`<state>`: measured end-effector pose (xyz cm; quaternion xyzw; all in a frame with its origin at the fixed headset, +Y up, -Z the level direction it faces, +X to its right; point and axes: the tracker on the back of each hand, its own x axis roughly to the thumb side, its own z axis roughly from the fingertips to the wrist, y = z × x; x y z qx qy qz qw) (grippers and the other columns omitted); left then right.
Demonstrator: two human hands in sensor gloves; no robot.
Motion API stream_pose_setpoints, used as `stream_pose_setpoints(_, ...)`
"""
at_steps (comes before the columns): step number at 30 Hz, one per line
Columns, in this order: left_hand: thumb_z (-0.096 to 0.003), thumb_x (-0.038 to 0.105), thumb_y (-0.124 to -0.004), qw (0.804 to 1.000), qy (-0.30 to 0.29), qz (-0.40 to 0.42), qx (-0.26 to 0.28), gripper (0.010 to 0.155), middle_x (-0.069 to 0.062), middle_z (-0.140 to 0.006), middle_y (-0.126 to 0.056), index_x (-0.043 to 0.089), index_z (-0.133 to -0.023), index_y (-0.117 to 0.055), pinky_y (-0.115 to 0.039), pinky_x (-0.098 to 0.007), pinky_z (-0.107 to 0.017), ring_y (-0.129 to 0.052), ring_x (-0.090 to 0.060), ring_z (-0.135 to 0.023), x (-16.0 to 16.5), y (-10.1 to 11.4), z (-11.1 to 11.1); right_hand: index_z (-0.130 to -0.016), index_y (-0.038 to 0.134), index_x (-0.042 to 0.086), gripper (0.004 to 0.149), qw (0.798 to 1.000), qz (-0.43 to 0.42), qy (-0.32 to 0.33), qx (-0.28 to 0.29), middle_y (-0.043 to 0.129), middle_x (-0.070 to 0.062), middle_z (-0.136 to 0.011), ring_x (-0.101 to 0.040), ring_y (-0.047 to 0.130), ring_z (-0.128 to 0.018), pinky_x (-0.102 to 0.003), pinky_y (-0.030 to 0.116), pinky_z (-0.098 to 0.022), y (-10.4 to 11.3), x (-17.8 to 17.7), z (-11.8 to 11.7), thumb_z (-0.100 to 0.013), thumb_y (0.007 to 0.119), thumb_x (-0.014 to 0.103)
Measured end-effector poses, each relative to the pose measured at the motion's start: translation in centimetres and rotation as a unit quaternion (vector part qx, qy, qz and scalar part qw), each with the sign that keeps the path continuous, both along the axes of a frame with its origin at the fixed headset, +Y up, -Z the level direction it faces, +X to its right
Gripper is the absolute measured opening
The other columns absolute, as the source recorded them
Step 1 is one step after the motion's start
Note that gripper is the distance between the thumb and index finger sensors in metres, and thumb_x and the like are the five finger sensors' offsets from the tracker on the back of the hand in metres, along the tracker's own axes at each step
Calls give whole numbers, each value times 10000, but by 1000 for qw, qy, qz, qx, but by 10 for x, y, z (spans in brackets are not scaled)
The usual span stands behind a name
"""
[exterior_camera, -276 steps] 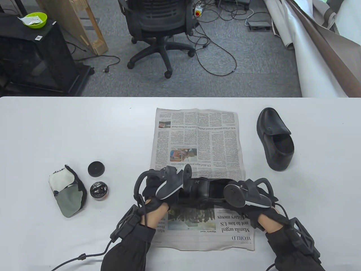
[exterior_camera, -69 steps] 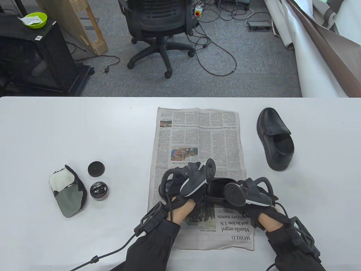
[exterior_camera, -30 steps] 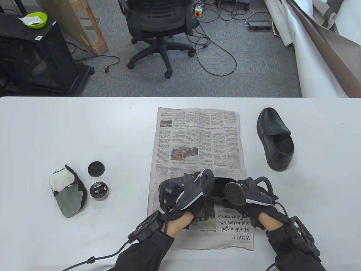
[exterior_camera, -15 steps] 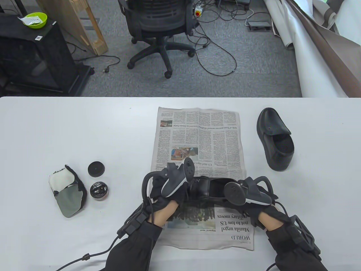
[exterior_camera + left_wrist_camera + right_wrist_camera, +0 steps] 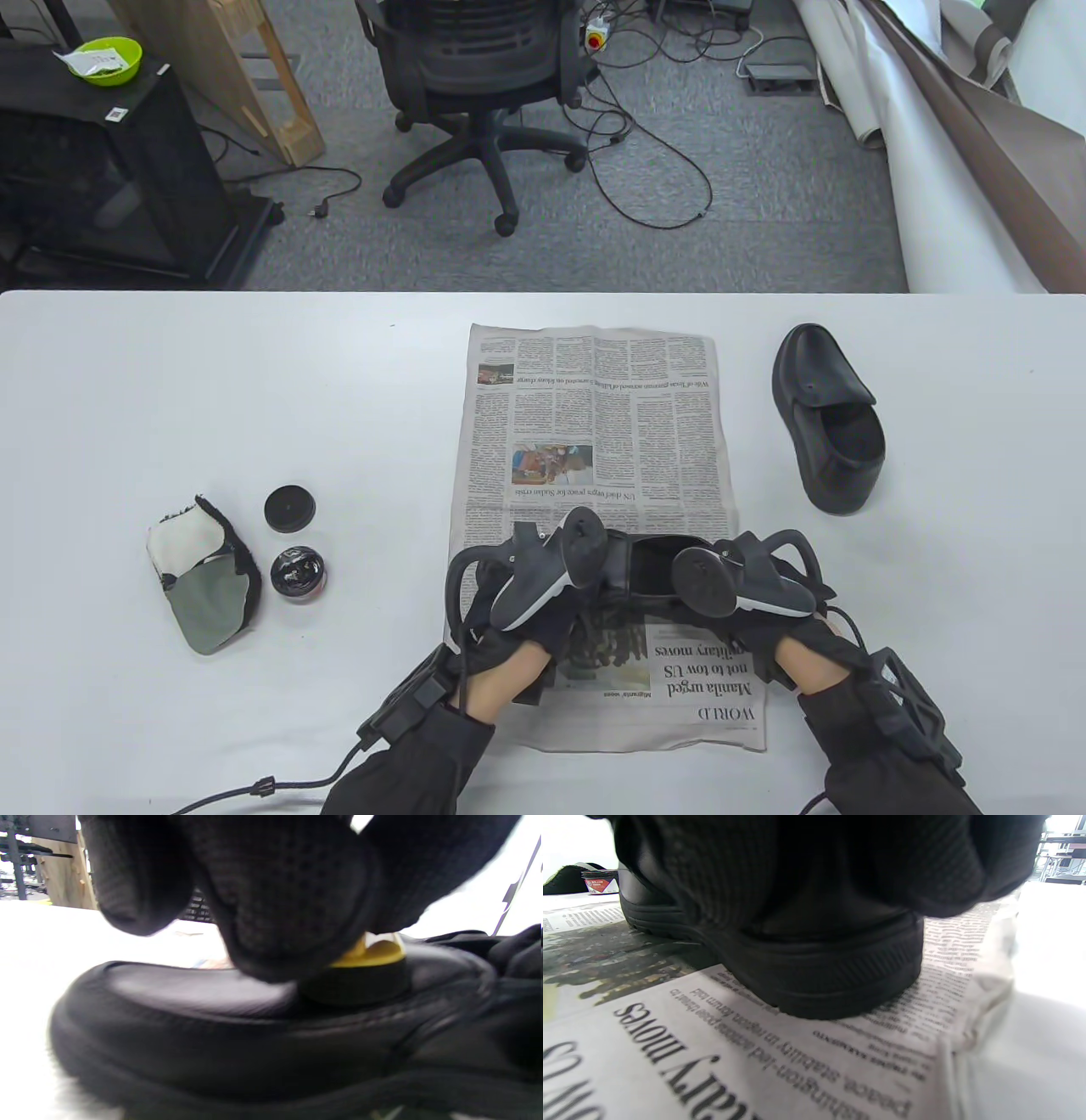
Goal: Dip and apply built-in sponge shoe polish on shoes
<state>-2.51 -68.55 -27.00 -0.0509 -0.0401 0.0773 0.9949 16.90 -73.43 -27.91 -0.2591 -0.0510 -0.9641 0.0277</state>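
A black shoe (image 5: pixel 646 570) lies on the newspaper (image 5: pixel 594 407) near the table's front edge, toe to the left. My left hand (image 5: pixel 543 607) holds a yellow-backed black sponge applicator (image 5: pixel 365 974) and presses it on the shoe's upper (image 5: pixel 203 1014). My right hand (image 5: pixel 764 611) grips the shoe's heel (image 5: pixel 831 984) and holds it on the paper. The open polish tin (image 5: pixel 297 573) and its black lid (image 5: pixel 289 508) sit on the table to the left. A second black shoe (image 5: pixel 827 420) lies at the right, off the paper.
A grey and white cloth mitt (image 5: pixel 204 573) lies left of the tin. The white table (image 5: pixel 212 390) ends at the far edge, with an office chair (image 5: pixel 484 76) and floor cables beyond it.
My left hand has rubbed the sponge back and forth along the shoe, going left half a second ago and now back right toward the tongue. My right hand and the shoe have stayed put.
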Motion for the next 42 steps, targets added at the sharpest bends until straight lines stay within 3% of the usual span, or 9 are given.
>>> stream_pose_setpoints(4, -408, 513, -924, 1000, 0, -3, -1, 491, -21, -494, -1089, 160, -749, -910, -949, -363, -407, -1083, 3, -202, 11, -3, -13, -638, 918, 331, 382, 1000, -2, 3, 0, 909, 61, -597, -202, 949, -371, -479, 810, -545, 0, 0, 0, -308, 863, 515)
stream_pose_setpoints(8, -394, 517, -939, 998, 13, -58, 17, 498, -26, -479, -1077, 160, -740, -907, -942, -369, -408, -1064, -7, -189, 13, -12, -20, -638, 916, 326, 382, 1000, 1, 0, 5, 910, 61, -593, -200, 951, -366, -479, 814, -538, 0, 0, 0, -312, 860, 518)
stream_pose_setpoints(15, -393, 514, -947, 991, 60, -121, -9, 499, -32, -474, -1075, 155, -737, -910, -937, -376, -408, -1058, -10, -185, -22, -14, -28, -638, 917, 324, 381, 1000, 0, -2, 1, 911, 60, -591, -201, 951, -363, -477, 815, -537, 0, 0, 0, -315, 861, 520)
stream_pose_setpoints(21, -406, 504, -944, 985, 113, -124, 38, 491, -35, -515, -1076, 167, -760, -900, -929, -381, -433, -1073, -19, -224, -82, 15, -21, -640, 914, 324, 383, 1000, 2, -4, 3, 910, 59, -594, -200, 951, -365, -478, 815, -536, 0, 0, 0, -315, 859, 520)
stream_pose_setpoints(26, -419, 480, -940, 962, 237, -126, 41, 479, -49, -567, -1069, 184, -792, -890, -912, -393, -466, -1084, -42, -276, -174, 34, -31, -641, 910, 326, 384, 1000, 4, -6, 6, 908, 60, -598, -200, 952, -367, -478, 815, -538, 0, 0, 0, -315, 856, 521)
stream_pose_setpoints(32, -423, 488, -914, 931, 309, -194, 17, 470, -17, -664, -1044, 267, -835, -871, -878, -402, -542, -1087, -52, -382, -250, 20, -50, -642, 909, 324, 386, 1000, 3, -4, 3, 906, 57, -602, -201, 951, -370, -478, 814, -539, 0, 0, 0, -314, 857, 521)
stream_pose_setpoints(42, -398, 479, -917, 922, 322, -203, -72, 467, 27, -748, -1022, 346, -844, -885, -835, -418, -622, -1081, -58, -501, -282, -10, -76, -642, 907, 323, 386, 1000, 4, -2, 3, 906, 57, -603, -201, 950, -370, -480, 813, -538, 0, 0, 0, -315, 855, 521)
